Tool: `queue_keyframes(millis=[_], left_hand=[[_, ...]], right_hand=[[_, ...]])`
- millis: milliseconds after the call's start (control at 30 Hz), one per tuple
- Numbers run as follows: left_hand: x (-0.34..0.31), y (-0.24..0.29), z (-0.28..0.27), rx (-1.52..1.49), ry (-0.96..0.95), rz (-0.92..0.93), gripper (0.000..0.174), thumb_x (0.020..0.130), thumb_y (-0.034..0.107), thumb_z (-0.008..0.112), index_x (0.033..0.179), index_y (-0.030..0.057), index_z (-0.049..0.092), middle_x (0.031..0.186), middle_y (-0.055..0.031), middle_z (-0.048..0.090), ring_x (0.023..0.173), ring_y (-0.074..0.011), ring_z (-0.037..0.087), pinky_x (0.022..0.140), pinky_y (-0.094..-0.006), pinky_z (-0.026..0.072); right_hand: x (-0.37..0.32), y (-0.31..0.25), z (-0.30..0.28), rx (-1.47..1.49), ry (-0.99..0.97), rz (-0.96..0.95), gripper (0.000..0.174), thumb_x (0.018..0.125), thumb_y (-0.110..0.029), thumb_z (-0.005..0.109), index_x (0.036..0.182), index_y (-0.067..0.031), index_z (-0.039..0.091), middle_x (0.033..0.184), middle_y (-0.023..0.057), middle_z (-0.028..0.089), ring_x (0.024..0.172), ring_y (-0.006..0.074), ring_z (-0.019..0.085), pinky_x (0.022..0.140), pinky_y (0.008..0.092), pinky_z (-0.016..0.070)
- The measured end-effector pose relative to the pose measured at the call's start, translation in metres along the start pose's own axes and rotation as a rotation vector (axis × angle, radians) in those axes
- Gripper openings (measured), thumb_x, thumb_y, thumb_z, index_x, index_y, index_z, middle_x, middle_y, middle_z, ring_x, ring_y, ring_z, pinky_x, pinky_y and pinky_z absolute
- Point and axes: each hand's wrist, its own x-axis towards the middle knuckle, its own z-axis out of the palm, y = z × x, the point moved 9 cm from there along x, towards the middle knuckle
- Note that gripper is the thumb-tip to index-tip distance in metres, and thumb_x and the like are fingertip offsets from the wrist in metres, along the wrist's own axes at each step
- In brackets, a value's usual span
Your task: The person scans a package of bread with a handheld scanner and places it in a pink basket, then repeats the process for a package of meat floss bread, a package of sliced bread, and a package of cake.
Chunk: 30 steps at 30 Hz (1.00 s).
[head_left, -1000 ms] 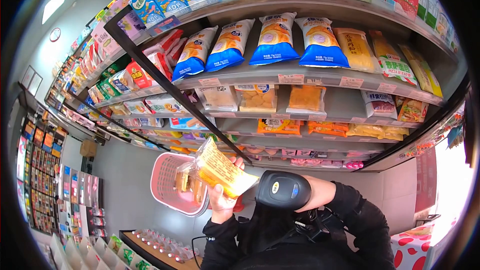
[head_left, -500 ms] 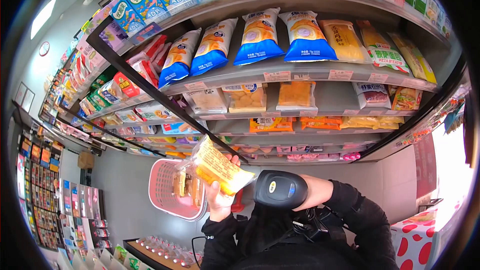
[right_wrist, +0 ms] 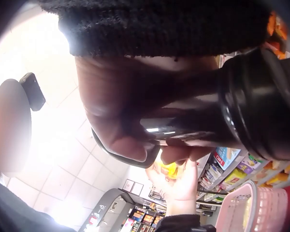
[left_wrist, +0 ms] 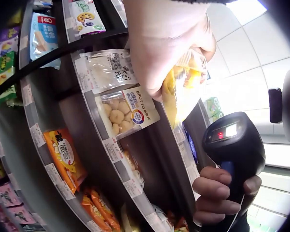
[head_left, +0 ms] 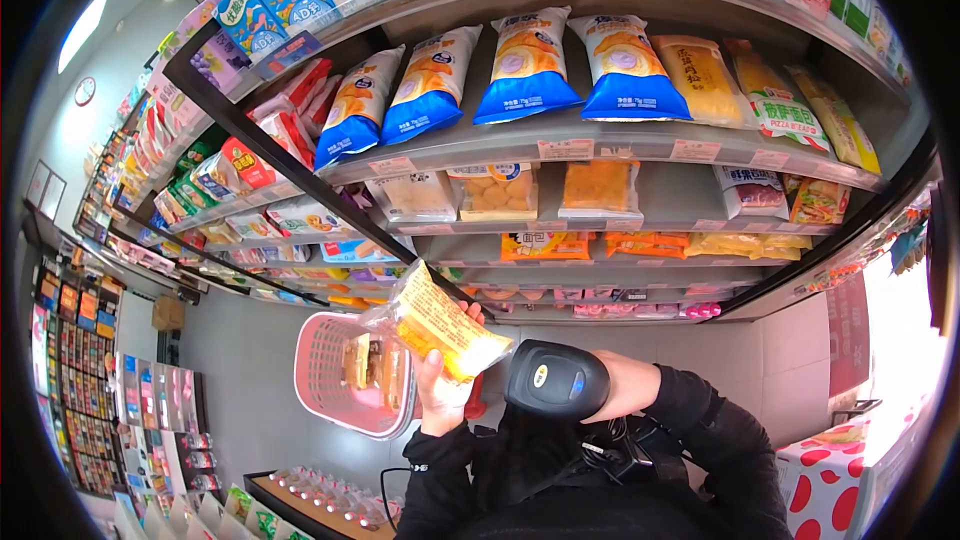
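Note:
My left hand [head_left: 440, 395] grips a clear bag of yellow packaged bread [head_left: 448, 325], its printed back turned up in the head view. Fingers curl behind its far side, with the thumb on the near edge. In my right hand [left_wrist: 215, 193] is a black barcode scanner [head_left: 557, 380], held by its handle. The scanner's head stands close beside the lower right end of the bread bag. In the left wrist view, a small lit screen [left_wrist: 229, 130] shows on the scanner.
Below and left of the bread stands a pink basket [head_left: 312, 375] with several packaged breads [head_left: 378, 365] inside. Ahead, a shelf unit [head_left: 450, 155] bears bagged snacks and breads. Bottles [head_left: 330, 498] stand on a low wooden stand at lower left. A red-dotted box [head_left: 825, 475] is at lower right.
The head view has shifted, so the shelves sit slightly higher in it than a second ago. Both hands keep their holds on the bread and the scanner, nearly still.

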Motion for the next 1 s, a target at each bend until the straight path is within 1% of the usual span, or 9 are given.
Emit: queue_keyframes(millis=[233,467,533,567,700,800,833,933,1000], left_hand=[[0.006,-0.005,-0.007,0.001,0.022,-0.054,0.07,0.064,0.022,0.064,0.121,0.0055,0.027,0.109,-0.0146,0.043,0.103,-0.0307,0.043,0.087,-0.0418,0.0367],[0.007,-0.05,-0.06,0.097,0.202,-0.235,0.058,0.075,0.012,0.054,0.124,0.0141,0.023,0.112,-0.0093,0.042,0.104,-0.0245,0.043,0.082,-0.0379,0.0404],[0.007,-0.069,-0.064,-0.019,0.197,-0.343,0.05,0.081,0.015,0.047,0.124,0.015,0.024,0.115,-0.0077,0.04,0.106,-0.0219,0.042,0.082,-0.0364,0.0401],[0.006,-0.075,-0.064,-0.051,0.185,-0.393,0.043,0.084,0.019,0.04,0.124,0.0114,0.024,0.119,-0.0076,0.038,0.107,-0.0207,0.042,0.084,-0.0338,0.0382],[0.02,-0.088,-0.082,-0.173,0.212,-0.459,0.039,0.087,0.018,0.033,0.123,0.0041,0.026,0.118,-0.0077,0.039,0.107,-0.0183,0.041,0.088,-0.0298,0.0343],[0.033,-0.09,-0.106,0.04,0.162,-0.427,0.04,0.087,0.019,0.035,0.122,0.0023,0.026,0.117,-0.0097,0.04,0.108,-0.0176,0.04,0.087,-0.0293,0.035],[0.031,-0.092,-0.125,0.13,0.297,-0.455,0.038,0.086,0.022,0.039,0.117,-0.0002,0.034,0.108,-0.0099,0.046,0.098,-0.0153,0.047,0.081,-0.0267,0.0387],[0.044,-0.096,-0.139,0.212,0.263,-0.521,0.036,0.085,0.025,0.043,0.109,-0.0016,0.042,0.094,-0.0074,0.052,0.084,-0.0131,0.052,0.071,-0.0244,0.0414],[0.061,-0.096,-0.137,0.196,0.214,-0.471,0.031,0.085,0.023,0.041,0.105,-0.001,0.044,0.09,-0.0064,0.053,0.083,-0.0139,0.052,0.07,-0.0256,0.0427]], right_hand=[[0.002,0.023,-0.003,0.044,0.041,0.063,0.056,0.056,-0.012,0.067,0.104,0.001,0.043,0.098,0.0157,0.052,0.09,0.0259,0.05,0.08,0.0331,0.0395],[0.031,0.05,-0.009,0.01,0.131,0.012,0.059,0.057,-0.012,0.068,0.107,0.0009,0.041,0.101,0.0151,0.051,0.094,0.0243,0.049,0.082,0.0313,0.0382],[0.045,0.073,-0.006,0.139,0.132,0.138,0.054,0.058,-0.011,0.067,0.105,0.001,0.044,0.095,0.0129,0.054,0.091,0.0226,0.05,0.081,0.0299,0.0392],[0.051,0.085,-0.004,0.252,0.128,0.152,0.042,0.063,-0.009,0.065,0.1,0.0003,0.048,0.09,0.0103,0.056,0.084,0.0185,0.053,0.076,0.0295,0.0417],[0.067,0.135,-0.001,0.508,0.115,0.23,0.034,0.069,-0.002,0.059,0.101,-0.002,0.047,0.094,0.0092,0.054,0.08,0.0135,0.055,0.069,0.0272,0.0453],[0.076,0.163,-0.001,0.73,0.191,0.425,0.044,0.066,0.001,0.061,0.107,-0.0023,0.046,0.09,0.008,0.056,0.083,0.0196,0.056,0.075,0.031,0.044],[0.081,0.168,0.0,0.769,0.19,0.442,0.045,0.065,0.001,0.06,0.107,-0.002,0.045,0.092,0.0103,0.055,0.085,0.0225,0.056,0.075,0.0315,0.0443],[0.102,0.172,0.002,0.89,0.19,0.395,0.042,0.068,0.0,0.057,0.108,-0.0013,0.043,0.096,0.012,0.054,0.085,0.0214,0.055,0.066,0.0288,0.0468],[0.112,0.19,0.004,0.869,0.158,0.443,0.039,0.068,-0.001,0.056,0.105,0.0001,0.045,0.095,0.0134,0.054,0.086,0.0224,0.055,0.068,0.0306,0.0464]])
